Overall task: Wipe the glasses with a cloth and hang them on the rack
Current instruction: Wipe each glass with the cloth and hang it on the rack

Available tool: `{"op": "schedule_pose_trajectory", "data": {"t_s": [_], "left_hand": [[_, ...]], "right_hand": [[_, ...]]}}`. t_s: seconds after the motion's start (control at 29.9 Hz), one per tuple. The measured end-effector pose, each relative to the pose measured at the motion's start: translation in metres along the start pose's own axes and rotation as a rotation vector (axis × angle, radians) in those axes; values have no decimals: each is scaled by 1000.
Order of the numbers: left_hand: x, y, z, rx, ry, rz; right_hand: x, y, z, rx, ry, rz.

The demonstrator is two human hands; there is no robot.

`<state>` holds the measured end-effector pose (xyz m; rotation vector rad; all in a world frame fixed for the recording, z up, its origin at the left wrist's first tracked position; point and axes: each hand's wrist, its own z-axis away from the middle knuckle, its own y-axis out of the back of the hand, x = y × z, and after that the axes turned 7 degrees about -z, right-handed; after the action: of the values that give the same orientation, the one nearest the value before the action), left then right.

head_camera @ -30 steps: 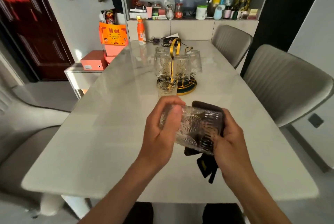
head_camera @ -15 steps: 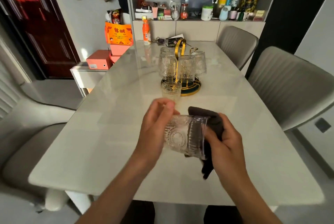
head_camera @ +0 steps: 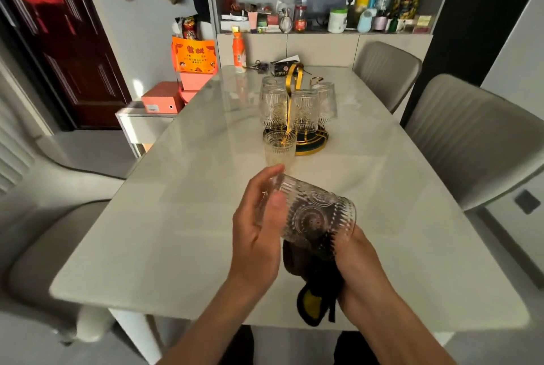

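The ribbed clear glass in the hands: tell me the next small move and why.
Probably lift the ribbed clear glass toward the gold wire rack. The left hand grips its base, while the right hand holds the dark cloth below it, and the glass lies tilted above the pale marble table.

Bare desk (head_camera: pixel 182 217) surface lies open along the left edge and the near right corner. Midway toward the far edge, a loose glass (head_camera: pixel 279 148) stands just in front of the rack (head_camera: pixel 297 111), whose pegs hold upturned glasses.
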<state>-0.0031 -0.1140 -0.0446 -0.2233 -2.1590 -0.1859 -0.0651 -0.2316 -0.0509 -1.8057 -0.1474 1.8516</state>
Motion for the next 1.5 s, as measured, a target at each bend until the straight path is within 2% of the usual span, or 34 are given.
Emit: {"op": "schedule_pose_trajectory", "data": {"t_s": [0.07,0.13,0.2,0.27,0.33,0.4,0.5,0.63,0.77,0.9,1.07,1.2,1.34,1.4,1.5], "left_hand": [[3,10,-15,-60,197,-47],[2,17,-29,-215,424,-98],[0,13,-23,-219,381,-55],[-3,11,-11,-239,320,77],[-11,14,-3,-291,337,158],[-14,16,-3,-238,444,186],[-10,11,-8,-21,614,223],[2,11,-48,184,750,461],[7,8,-114,189,736,553],[5,-15,-195,82,619,369],[-5,-59,-298,65,367,-103],[-30,-97,-367,-98,190,-509],[-54,-125,-412,-328,75,-824],[-65,-134,-424,-404,30,-933],[-79,-147,-439,-473,35,-997]], "right_hand": [[-4,4,-2,28,105,191],[-13,7,-5,68,266,383],[-15,7,-5,78,300,382],[-10,6,-6,96,167,211],[-2,9,-8,104,53,129],[3,15,-13,107,-20,16],[-2,21,-21,137,-111,-192],[-21,31,-35,105,-204,-369],[-34,46,-54,124,-248,-510],[-37,60,-82,117,-287,-603],[-42,71,-120,30,-277,-685],[-36,85,-154,57,-291,-616],[-20,105,-177,159,-331,-577],[-15,113,-181,224,-302,-533],[-11,117,-185,207,-270,-623]]}}
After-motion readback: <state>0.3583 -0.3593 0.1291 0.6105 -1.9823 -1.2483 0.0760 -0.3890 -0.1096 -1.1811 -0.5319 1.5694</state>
